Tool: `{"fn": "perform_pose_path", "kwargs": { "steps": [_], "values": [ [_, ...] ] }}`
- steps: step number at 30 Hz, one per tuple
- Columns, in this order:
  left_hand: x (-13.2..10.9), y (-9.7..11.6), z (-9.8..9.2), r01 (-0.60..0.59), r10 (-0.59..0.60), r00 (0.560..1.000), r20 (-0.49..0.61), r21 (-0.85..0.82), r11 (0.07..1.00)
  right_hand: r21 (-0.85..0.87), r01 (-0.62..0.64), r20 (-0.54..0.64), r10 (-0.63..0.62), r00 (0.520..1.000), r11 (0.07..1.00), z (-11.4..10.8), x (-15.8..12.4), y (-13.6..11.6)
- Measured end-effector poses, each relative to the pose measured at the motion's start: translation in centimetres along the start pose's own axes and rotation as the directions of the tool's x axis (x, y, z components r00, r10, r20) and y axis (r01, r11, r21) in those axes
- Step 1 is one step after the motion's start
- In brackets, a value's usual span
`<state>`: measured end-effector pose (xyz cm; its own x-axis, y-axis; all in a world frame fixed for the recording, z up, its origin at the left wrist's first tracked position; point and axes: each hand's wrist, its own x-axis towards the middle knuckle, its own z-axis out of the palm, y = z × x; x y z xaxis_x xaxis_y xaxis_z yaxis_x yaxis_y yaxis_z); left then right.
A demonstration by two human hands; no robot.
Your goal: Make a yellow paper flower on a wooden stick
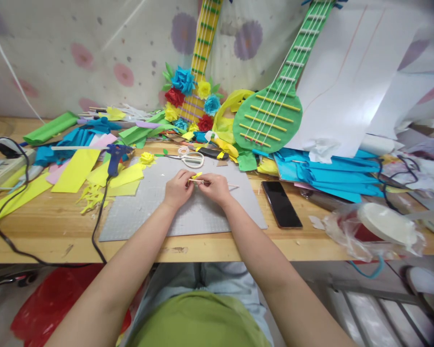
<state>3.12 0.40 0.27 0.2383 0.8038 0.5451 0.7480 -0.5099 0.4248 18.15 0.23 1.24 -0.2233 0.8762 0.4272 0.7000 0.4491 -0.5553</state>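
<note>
Both hands meet above the grey cutting mat (144, 217). My left hand (179, 188) is closed, its fingertips pinching a small piece of yellow paper (197, 175) at the end of a thin pale stick (234, 186). Wrapped round that same stick is my right hand (216, 187), with the far end sticking out to its right. The fingers partly hide where paper and stick meet. Just beyond the hands lie white-handled scissors (193, 160) and a black and yellow utility knife (213, 153). A yellow paper flower (147, 158) rests at the mat's upper left.
A blue glue gun (114, 159) with a trailing cord lies left on yellow paper strips (75, 171). A phone (281, 205) lies right of the mat. Behind lean a green paper-covered instrument (269, 118) and a yellow one (205, 48) with flowers. Blue crepe paper (329, 176) is piled right.
</note>
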Motion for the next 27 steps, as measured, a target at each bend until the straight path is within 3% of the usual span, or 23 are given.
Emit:
{"fn": "perform_pose_path", "kwargs": {
  "steps": [27],
  "values": [
    [0.00, -0.16, 0.11, -0.029, 0.029, 0.999, -0.041, 0.007, 1.000, 0.038, -0.022, -0.004, 0.022, 1.000, 0.999, 0.04, -0.03, 0.32]
  ]
}}
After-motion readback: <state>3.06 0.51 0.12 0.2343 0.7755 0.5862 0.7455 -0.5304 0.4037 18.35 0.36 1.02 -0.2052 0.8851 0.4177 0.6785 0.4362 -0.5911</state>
